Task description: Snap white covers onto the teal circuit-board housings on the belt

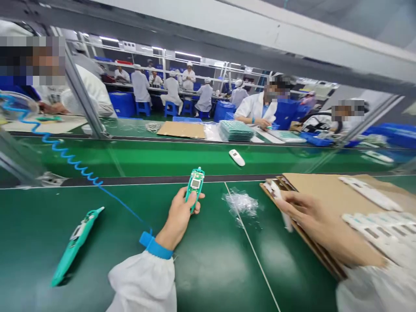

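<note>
Teal open-backed housing (198, 175), one: in the left hand (178, 214), fingers and thumb clamped on its lower sides. Long axis runs away from the wrist, leaning slightly right; nubbed end points toward the green conveyor belt (162, 158). Smooth plastic, slim; green circuit board with grey rectangular screen, exposed.
White casing piece (276, 190), one: blurred, pinched in the right hand's (312, 219) fingers.
Crinkled clear film (242, 203): between both hands' fingers.
Second teal housing (76, 245): left of the left fingers, tapered.
Brown cardboard (320, 188): beside the right fingers.
</note>
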`<state>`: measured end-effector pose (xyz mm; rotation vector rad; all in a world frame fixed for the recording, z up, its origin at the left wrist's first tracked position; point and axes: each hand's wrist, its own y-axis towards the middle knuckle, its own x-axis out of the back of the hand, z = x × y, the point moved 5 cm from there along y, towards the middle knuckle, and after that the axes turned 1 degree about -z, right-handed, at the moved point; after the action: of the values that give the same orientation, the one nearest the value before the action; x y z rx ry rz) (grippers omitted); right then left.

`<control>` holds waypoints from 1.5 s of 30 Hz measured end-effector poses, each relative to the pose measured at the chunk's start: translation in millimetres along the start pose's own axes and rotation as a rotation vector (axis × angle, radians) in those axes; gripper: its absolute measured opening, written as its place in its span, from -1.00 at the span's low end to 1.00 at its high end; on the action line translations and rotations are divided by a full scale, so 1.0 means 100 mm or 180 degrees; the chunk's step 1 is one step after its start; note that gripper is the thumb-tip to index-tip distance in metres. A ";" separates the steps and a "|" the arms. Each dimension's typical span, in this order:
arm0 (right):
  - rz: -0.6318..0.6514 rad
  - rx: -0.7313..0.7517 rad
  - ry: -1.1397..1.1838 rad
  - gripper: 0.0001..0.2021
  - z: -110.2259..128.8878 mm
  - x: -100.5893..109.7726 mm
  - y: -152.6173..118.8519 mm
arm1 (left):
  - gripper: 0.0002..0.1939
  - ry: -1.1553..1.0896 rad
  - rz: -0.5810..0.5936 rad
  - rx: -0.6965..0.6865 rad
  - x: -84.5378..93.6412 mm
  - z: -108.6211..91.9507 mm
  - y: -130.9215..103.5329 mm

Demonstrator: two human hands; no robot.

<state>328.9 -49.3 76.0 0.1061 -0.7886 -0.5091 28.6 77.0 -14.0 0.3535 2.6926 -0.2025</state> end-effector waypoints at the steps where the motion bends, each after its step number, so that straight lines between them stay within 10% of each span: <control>1: 0.0371 -0.0154 0.0623 -0.51 0.11 -0.32 0.04 | -0.39 0.0007 0.0036 -0.0024 0.01 0.00 0.00; 6: 0.1550 -0.0821 0.3162 -0.51 0.56 -1.73 0.12 | -0.39 0.0185 -0.0202 -0.0145 0.11 -0.03 0.02; 10: 0.1742 -0.0828 0.3923 -0.54 0.64 -2.20 0.11 | -0.45 0.1096 -0.0536 -0.0551 0.21 -0.10 0.03; 15: 0.1444 -0.0702 0.4039 -0.39 0.54 -2.24 0.09 | -0.59 0.2382 -0.0423 -0.0924 0.15 -0.10 -0.04; 34: 0.1249 -0.0610 0.3978 -0.35 0.42 -2.30 0.10 | -0.59 0.2256 -0.0066 -0.0837 0.04 -0.11 -0.07; 45: 0.1183 -0.0941 0.4489 -0.51 0.48 -2.18 0.11 | -0.62 0.3813 -0.0096 -0.1353 -0.10 -0.02 -0.20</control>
<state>170.1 68.6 -29.0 0.0220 0.6445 -0.0978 31.5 56.5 -6.1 0.3624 3.7483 0.8299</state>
